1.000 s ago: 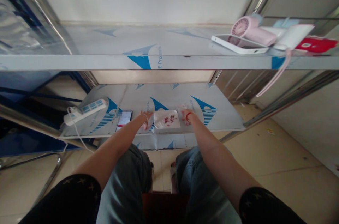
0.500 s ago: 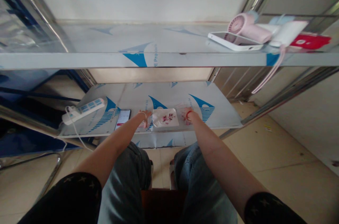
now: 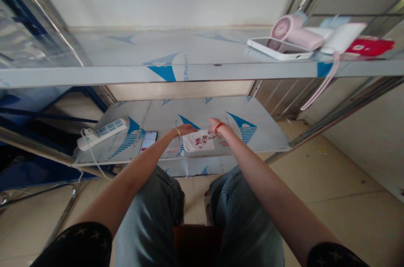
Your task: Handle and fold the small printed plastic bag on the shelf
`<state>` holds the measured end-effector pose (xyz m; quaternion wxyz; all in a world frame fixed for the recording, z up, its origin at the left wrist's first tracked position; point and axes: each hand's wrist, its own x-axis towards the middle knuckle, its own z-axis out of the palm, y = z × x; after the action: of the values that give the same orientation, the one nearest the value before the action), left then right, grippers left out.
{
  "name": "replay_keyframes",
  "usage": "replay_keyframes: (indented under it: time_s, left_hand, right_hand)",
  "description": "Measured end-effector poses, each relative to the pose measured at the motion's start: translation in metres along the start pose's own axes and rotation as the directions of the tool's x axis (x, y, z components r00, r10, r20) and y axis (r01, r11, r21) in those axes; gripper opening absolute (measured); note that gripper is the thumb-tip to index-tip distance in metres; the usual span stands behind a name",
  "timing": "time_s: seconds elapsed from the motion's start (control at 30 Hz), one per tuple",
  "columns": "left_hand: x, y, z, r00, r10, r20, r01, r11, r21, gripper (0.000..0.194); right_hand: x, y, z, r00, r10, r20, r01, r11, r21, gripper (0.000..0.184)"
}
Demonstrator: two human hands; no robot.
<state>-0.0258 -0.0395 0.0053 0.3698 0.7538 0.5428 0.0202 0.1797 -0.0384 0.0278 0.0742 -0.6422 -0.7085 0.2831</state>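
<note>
A flat white rectangular item with a red floral pattern [image 3: 198, 142] lies near the front edge of the lower metal shelf [image 3: 271, 134]. I cannot tell whether it is a packet or folded cloth. My left hand [image 3: 187, 128], palm down, stretches its fingers along the item's far left edge. At the far right corner, my right hand [image 3: 216, 125] has its fingers apart, one pointing left above the edge. A small reddish patterned patch [image 3: 224, 143] shows beside the right wrist. Something faintly pink [image 3: 173, 150] lies left of the item, its kind unclear.
A phone [image 3: 148, 141] and a white power strip [image 3: 102, 133] with a cable lie at the left. On the upper shelf [image 3: 120, 54] rest a pink handheld fan [image 3: 296, 33], a white phone [image 3: 279, 49] and a red packet [image 3: 369, 46]. That shelf's front edge overhangs beyond my hands.
Both hands have moved from the item's left and right sides to its far edge, coming closer together. The floral item has stayed about where it was, its surface now looking more wrinkled.
</note>
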Motion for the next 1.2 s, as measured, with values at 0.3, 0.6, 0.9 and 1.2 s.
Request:
replay_keyframes:
  time_s: [0.3, 0.6, 0.9, 1.2]
  left_hand:
    - [0.009, 0.031, 0.008, 0.993, 0.106, -0.047, -0.115, 0.945, -0.305, 0.019]
    - [0.019, 0.017, 0.000, 0.989, 0.021, -0.148, -0.033, 0.996, -0.082, 0.021]
    - [0.014, 0.025, 0.003, 0.999, 0.013, -0.032, -0.021, 0.966, -0.259, 0.040]
    - [0.015, 0.031, 0.016, 0.973, 0.019, -0.230, -0.014, 1.000, 0.025, 0.041]
  right_hand:
    - [-0.022, -0.033, 0.011, 0.970, -0.245, 0.000, 0.245, 0.968, -0.049, 0.055]
    - [-0.022, -0.014, 0.001, 0.978, -0.160, 0.132, 0.145, 0.983, 0.115, 0.011]
    - [-0.028, -0.027, -0.006, 0.983, -0.094, 0.158, 0.067, 0.983, 0.169, 0.013]
    - [-0.021, -0.021, -0.001, 0.980, 0.059, 0.191, -0.082, 0.990, 0.115, 0.006]
